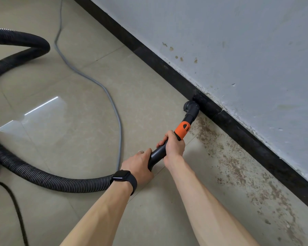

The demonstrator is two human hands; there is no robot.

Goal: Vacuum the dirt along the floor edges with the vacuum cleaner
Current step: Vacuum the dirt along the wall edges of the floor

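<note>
The black vacuum wand (158,153) is gripped by both hands, fingers curled round it: right hand (173,145) below the orange collar (182,129), left hand (139,165) behind at 7 o'clock. Its nozzle (191,108) is set against the black skirting (238,132) at 1 o'clock; dirt (235,167) lies toward 5 o'clock.

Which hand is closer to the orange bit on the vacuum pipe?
Right. The right hand grips the pipe beside the orange bit; the left hand holds it farther back, near the hose.
</note>
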